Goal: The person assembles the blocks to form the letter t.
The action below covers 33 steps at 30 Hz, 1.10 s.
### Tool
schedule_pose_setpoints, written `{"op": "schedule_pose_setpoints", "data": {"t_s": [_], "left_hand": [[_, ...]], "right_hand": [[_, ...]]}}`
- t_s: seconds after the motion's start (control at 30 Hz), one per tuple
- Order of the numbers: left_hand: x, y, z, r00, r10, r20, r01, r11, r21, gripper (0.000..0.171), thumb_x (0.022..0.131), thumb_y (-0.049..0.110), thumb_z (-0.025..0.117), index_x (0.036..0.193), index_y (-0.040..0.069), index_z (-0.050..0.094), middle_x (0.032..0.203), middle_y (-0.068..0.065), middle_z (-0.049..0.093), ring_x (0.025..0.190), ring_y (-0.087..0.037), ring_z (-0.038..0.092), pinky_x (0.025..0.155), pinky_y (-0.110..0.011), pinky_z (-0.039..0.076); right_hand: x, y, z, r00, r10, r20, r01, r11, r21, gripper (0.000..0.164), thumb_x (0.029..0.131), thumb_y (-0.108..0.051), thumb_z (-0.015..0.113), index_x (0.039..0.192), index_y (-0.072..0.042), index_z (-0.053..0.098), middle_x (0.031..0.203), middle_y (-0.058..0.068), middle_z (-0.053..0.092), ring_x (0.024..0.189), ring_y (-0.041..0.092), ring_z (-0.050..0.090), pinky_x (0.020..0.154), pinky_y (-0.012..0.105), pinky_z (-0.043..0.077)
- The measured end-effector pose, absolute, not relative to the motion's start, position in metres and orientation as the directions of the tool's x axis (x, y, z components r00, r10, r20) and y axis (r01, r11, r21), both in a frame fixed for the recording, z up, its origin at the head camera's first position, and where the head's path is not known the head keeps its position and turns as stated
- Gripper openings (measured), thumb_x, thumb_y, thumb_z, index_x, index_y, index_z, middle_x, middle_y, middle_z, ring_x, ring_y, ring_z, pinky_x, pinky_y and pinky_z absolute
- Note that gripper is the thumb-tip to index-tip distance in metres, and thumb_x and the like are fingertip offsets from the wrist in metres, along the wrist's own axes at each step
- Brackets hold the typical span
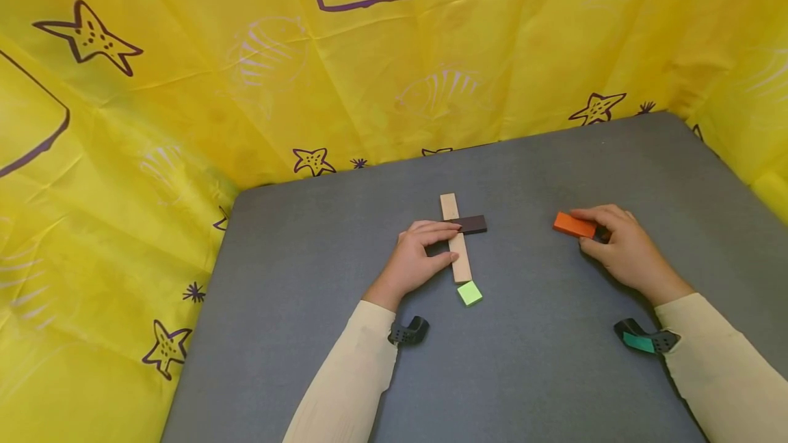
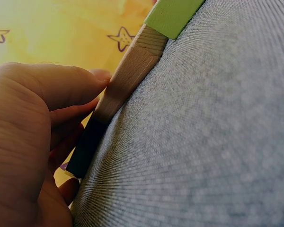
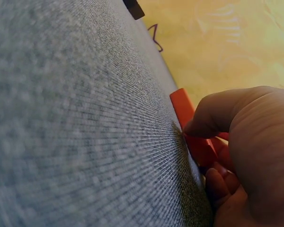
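Observation:
My left hand (image 1: 417, 258) rests over a cross-shaped arrangement on the table. Its fairly straight fingers touch the dark brown block (image 1: 473, 224), and the thumb lies against the side of the pale wooden strip (image 1: 460, 262). Wood shows both beyond and in front of the dark block. At the strip's near end sits a light green block (image 1: 470, 293), also seen at the top of the left wrist view. Off to the right, my right hand (image 1: 628, 245) pinches an orange block (image 1: 574, 225) between thumb and fingers, low at the table surface; its right end is partly covered.
Everything lies on a grey cloth-covered table (image 1: 523, 361). A yellow curtain (image 1: 382, 74) with purple starfish drawings hangs along the back and both sides. Each wrist carries a black strap mount (image 1: 409, 331), the right one with a green patch.

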State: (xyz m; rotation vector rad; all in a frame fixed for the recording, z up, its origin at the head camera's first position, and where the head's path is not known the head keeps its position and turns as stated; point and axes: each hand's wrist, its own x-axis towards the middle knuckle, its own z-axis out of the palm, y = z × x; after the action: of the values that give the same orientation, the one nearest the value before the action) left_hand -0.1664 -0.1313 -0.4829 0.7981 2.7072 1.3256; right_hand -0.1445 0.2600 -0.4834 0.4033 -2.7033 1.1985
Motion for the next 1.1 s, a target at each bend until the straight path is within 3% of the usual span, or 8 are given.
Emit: {"op": "schedule_pose_setpoints", "data": {"t_s": [0.5, 0.9, 1.1], "left_hand": [[-0.167, -0.131, -0.483, -0.868, 0.454, 0.203, 0.439, 0.508, 0.741, 0.043, 0.098, 0.019, 0.086, 0.139, 0.013, 0.078, 0.143, 0.009, 0.069, 0.136, -0.009, 0.052, 0.112, -0.048, 0.031], [-0.166, -0.132, -0.483, -0.864, 0.456, 0.213, 0.448, 0.504, 0.738, 0.043, 0.097, 0.018, 0.086, 0.139, 0.013, 0.078, 0.143, 0.009, 0.069, 0.136, -0.009, 0.052, 0.111, -0.049, 0.032], [-0.166, -0.132, -0.482, -0.866, 0.454, 0.210, 0.443, 0.499, 0.745, 0.043, 0.097, 0.018, 0.086, 0.139, 0.012, 0.078, 0.143, 0.008, 0.070, 0.136, -0.009, 0.052, 0.111, -0.049, 0.032]], "right_hand": [[-0.144, 0.259, -0.485, -0.943, -0.205, 0.262, -0.331, 0.652, -0.682, 0.043, 0.089, 0.007, 0.081, 0.131, 0.004, 0.072, 0.124, 0.024, 0.064, 0.110, 0.043, 0.051, 0.088, 0.047, 0.032], [-0.140, 0.255, -0.482, -0.924, -0.250, 0.289, -0.382, 0.629, -0.677, 0.044, 0.089, 0.007, 0.082, 0.132, 0.003, 0.073, 0.123, 0.020, 0.064, 0.108, 0.033, 0.050, 0.087, 0.039, 0.033], [-0.137, 0.249, -0.481, -0.899, -0.304, 0.316, -0.439, 0.604, -0.665, 0.047, 0.088, 0.008, 0.084, 0.132, -0.003, 0.075, 0.120, 0.011, 0.066, 0.101, 0.020, 0.048, 0.080, 0.031, 0.034]]}}
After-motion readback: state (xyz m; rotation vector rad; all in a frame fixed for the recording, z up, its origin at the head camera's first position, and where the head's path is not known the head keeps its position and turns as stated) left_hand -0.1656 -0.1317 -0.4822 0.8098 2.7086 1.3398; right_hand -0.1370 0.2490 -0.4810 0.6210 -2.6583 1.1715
